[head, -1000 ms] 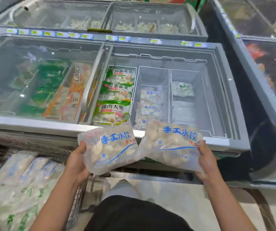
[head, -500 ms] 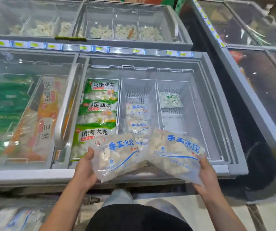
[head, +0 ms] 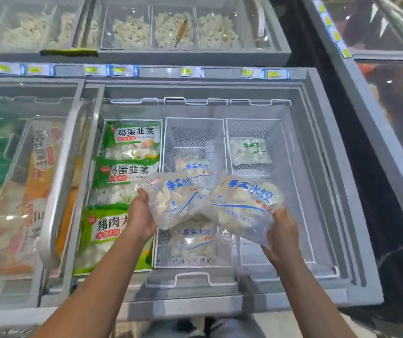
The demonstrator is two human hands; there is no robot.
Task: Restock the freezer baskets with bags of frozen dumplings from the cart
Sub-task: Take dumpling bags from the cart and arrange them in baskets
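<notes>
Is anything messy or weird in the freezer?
Nothing looks spilled or torn. The one oddity: the right basket holds just one green-print bag, while the left basket is packed with green bags.

Clear dumpling bags (head: 244,203), blue print; white wire baskets (head: 195,132).

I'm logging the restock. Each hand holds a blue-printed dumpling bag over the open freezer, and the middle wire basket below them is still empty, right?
Not quite. The head view shows the middle wire basket already holds blue-printed bags. The rest stands: the left hand holds one dumpling bag and the right hand holds the other bag over the open freezer.
</notes>
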